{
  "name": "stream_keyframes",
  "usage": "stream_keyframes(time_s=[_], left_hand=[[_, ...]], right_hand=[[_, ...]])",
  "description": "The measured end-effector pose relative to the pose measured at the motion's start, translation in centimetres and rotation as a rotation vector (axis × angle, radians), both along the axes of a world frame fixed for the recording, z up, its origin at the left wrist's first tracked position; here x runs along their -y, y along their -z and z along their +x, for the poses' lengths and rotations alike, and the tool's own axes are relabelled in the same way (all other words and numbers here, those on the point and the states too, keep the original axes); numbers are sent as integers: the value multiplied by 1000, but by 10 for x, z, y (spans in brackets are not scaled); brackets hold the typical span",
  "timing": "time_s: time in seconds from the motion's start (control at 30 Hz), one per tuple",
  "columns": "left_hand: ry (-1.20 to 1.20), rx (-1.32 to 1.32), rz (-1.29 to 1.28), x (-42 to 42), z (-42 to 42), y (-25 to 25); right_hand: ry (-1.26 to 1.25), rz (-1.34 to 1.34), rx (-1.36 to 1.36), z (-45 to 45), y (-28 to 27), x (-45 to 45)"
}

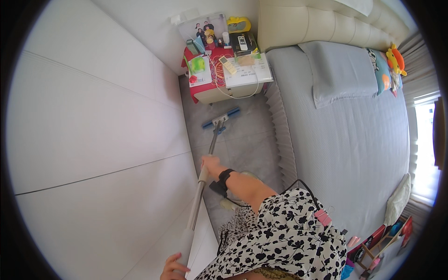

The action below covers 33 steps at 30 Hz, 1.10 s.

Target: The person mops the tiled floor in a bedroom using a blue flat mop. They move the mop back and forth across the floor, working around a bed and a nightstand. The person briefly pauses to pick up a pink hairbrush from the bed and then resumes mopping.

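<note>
A mop with a metal pole (196, 210) slants from the lower left up to its blue-edged head (221, 118), which rests on the grey tiled floor (245, 147). My right hand (211, 164) is closed round the beige grip partway down the pole, a black band on its wrist. At the bottom edge, my left hand (175, 267) holds the pale upper sleeve of the handle, partly cut off by the picture's rim. The mop head lies between the white cabinet front (105, 115) and the bed, just before the bedside table.
The bedside table (238, 91) bears a red cloth, papers, remote controls and a framed photo; a white cable (245, 97) droops over its front. The bed (343, 140) with its pleated skirt (280, 140) stands to the right. A pink clip (322, 217) and black cord hang at my clothing.
</note>
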<state>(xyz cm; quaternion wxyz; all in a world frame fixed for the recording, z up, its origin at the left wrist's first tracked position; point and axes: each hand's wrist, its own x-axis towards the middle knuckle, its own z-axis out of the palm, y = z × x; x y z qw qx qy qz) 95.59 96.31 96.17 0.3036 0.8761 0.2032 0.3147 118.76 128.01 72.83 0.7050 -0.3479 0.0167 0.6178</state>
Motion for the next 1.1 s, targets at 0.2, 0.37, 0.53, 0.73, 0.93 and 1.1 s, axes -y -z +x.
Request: stream_keyframes(time_s=[0.2,0.37,0.53,0.73,0.93,1.1], left_hand=[[53,176,38,14,47,95],[-6,94,86,55,49,95],[-256,224,54,90,31,70],[-1277,914,-55,99,-64,63],[-1239,-1047,159,104,-95,166],[-1085,-1367,-645,156,-205,322]], right_hand=[[138,40,-166,105,69,28],[149,99,-137,117,100,52],[89,24,-189,96,118,98],[-142,27,-327,-2,111,111],[-49,-376,-15,-73,271,139],[-230,-563,234,-198,389,189]])
